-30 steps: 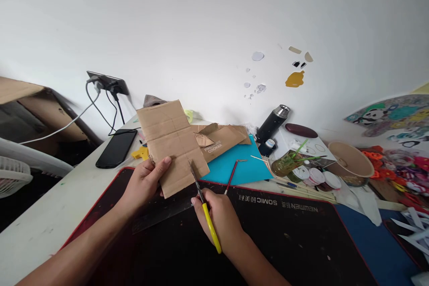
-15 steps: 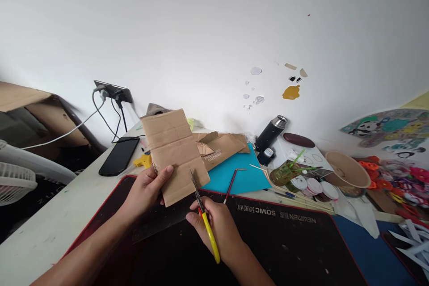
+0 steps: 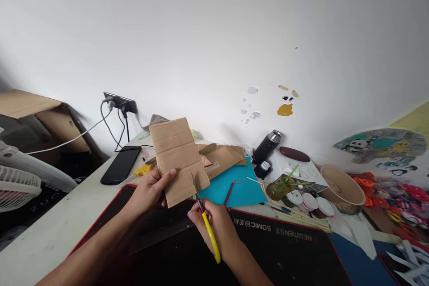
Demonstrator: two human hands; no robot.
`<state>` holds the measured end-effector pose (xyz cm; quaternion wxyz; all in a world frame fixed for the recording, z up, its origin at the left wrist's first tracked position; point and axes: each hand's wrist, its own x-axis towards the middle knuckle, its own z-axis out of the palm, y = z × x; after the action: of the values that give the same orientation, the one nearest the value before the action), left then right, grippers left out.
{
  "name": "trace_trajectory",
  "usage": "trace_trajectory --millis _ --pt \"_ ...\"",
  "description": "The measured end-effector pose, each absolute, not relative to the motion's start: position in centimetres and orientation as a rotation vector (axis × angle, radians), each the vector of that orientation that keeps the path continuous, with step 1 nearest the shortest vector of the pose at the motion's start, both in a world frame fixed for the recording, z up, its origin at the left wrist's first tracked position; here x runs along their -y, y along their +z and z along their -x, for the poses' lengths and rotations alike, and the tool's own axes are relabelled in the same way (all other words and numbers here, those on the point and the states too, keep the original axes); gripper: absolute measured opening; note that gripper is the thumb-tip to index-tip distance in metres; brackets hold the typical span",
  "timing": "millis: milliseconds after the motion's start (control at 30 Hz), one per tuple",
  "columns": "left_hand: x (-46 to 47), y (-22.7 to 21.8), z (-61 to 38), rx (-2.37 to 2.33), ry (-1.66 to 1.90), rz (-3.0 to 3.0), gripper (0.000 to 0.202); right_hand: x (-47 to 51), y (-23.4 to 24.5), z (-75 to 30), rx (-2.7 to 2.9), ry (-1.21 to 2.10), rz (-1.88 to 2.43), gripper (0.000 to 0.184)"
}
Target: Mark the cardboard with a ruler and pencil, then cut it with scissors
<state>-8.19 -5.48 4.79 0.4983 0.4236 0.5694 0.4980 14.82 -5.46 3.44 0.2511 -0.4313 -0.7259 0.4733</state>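
My left hand [image 3: 154,187] grips a rectangular piece of brown cardboard [image 3: 177,156] by its lower left edge, thumb on the front face. The sheet is held up and tilted above the desk, with fold lines running across it. In my right hand [image 3: 216,223] is a pair of scissors [image 3: 209,234] with yellow and red handles. Their blades reach into the lower right part of the cardboard from its bottom edge; one blade shows in front of the sheet. My right fingers are partly hidden around the handles.
Below lies a black desk mat [image 3: 187,254]. Behind are a blue sheet [image 3: 248,187], more cardboard [image 3: 224,158] and a red-handled brush [image 3: 229,193]. A black thermos [image 3: 266,148], paint jars [image 3: 310,202] and a bowl [image 3: 342,187] stand right; a phone [image 3: 121,165] lies left.
The view has tilted up slightly, so the background sits lower and a little shifted. Both hands still hold the cardboard and scissors, in nearly the same places.
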Motion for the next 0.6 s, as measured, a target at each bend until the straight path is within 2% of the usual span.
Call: trace_trajectory --millis 433,600 --pt "6.1 4.0 6.6 -1.428 1.243 -0.988 0.063 5.7 1.6 -15.4 1.963 1.186 1.175 0.043" --pt "6.0 4.0 6.4 -1.434 1.236 -1.003 0.056 5.7 0.8 -15.5 2.009 1.076 1.228 0.035"
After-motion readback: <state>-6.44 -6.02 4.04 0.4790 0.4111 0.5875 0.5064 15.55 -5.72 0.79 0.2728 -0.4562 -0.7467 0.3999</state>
